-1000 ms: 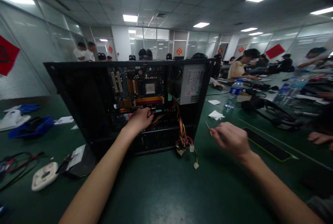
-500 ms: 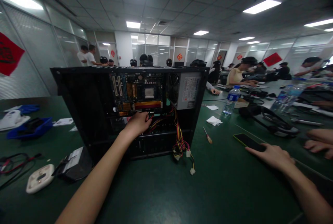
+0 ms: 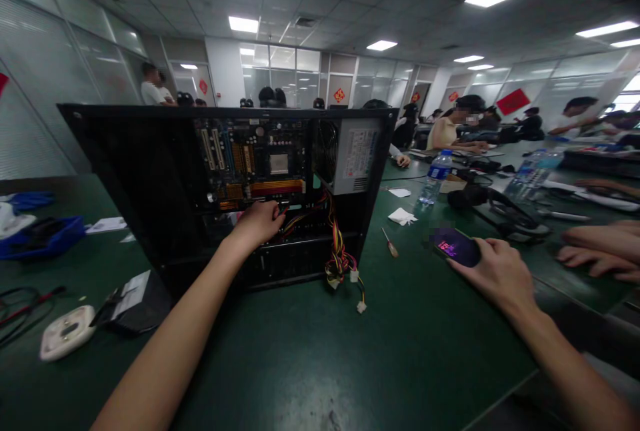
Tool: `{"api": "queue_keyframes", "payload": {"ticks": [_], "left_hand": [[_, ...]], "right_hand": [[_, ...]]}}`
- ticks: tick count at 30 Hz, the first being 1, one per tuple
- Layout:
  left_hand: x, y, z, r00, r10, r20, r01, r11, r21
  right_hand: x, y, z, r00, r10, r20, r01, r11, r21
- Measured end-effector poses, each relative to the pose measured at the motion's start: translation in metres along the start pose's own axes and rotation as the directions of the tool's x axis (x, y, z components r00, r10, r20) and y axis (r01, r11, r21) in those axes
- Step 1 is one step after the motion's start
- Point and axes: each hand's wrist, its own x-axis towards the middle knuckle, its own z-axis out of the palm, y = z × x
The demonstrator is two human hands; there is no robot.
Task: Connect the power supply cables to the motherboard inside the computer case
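An open black computer case (image 3: 150,171) stands on the green table (image 3: 350,364), showing its motherboard (image 3: 250,161) and power supply (image 3: 350,154). My left hand (image 3: 257,223) reaches inside, just below the motherboard, with its fingers curled at the red and yellow cables (image 3: 340,261); what they pinch is hidden. My right hand (image 3: 495,271) lies over the near end of a phone (image 3: 453,246) whose screen is lit, fingers closed round its edge. A small screwdriver (image 3: 389,243) lies on the table between the case and the phone.
A water bottle (image 3: 434,177), tissue (image 3: 401,217) and black headset (image 3: 500,207) lie right of the case. Another person's hands (image 3: 595,251) rest at far right. A white round device (image 3: 65,332), a labelled black drive (image 3: 133,297) and a blue tray (image 3: 40,234) sit left.
My right hand dropped the screwdriver's spot, swung right and came down on the phone, whose screen has lit up. My left hand has stayed inside the case.
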Motion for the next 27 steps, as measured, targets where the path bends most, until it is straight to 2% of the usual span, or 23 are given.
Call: {"api": "queue_keyframes", "payload": {"ticks": [9,19,23,27], "left_hand": [[0.001,-0.002,0.002,1.0,0.021,-0.019,-0.021,1.0,-0.002],[-0.001,0.0,-0.001,1.0,0.008,-0.016,-0.008,1.0,-0.007],[0.001,-0.001,0.001,1.0,0.016,-0.021,-0.016,1.0,-0.007],[0.0,0.0,-0.001,1.0,0.005,-0.005,-0.005,1.0,0.011]], "right_hand": [[-0.001,0.004,-0.002,0.996,0.035,0.076,-0.037,0.999,0.024],[-0.003,-0.001,-0.013,0.995,0.025,0.093,-0.03,0.998,0.055],[-0.004,-0.002,-0.015,0.998,0.021,0.065,-0.025,0.998,0.055],[-0.003,-0.003,-0.015,0.994,0.061,0.096,-0.068,0.995,0.074]]}}
